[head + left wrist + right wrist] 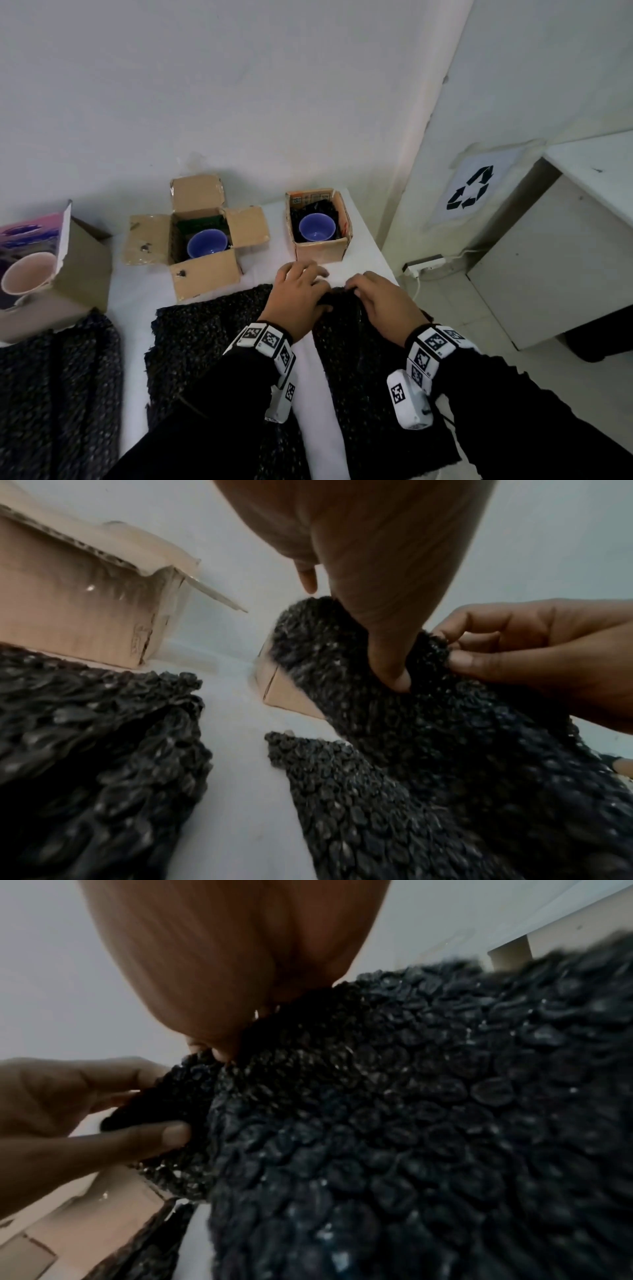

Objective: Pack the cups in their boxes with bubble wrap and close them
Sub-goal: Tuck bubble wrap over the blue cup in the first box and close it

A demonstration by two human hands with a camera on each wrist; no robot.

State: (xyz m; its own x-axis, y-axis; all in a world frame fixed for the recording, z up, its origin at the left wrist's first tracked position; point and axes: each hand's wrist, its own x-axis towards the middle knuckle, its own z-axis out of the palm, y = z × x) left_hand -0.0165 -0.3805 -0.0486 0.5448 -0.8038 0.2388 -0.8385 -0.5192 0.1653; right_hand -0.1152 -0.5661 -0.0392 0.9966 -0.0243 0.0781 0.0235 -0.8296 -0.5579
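A white table fills the lower half of the head view, and on it lie three dark sheets of bubble wrap: one at the lower left, one in the lower centre, and the black sheet at lower right that both hands are working. Above them, across the middle of the frame, stand three cardboard boxes: a tipped box at the left edge with a pale pink cup at its mouth, a centre box with all four flaps spread open, and a smaller right box also open. Each of the two upright boxes holds a blue cup, the centre cup and the right cup, seated in dark padding. The step in hand looks like gathering the far edge of the black sheet, probably as a top layer for one of the blue cups. The left hand pinches that edge between thumb and fingers, and the right hand pinches it just beside, the two close together. The next move likely calls for lifting the sheet clear, bunching or folding it to fit a box opening, then pressing it over a cup before folding flaps. The wrap looks soft, crinkled and glossy, with small flattened bubbles.
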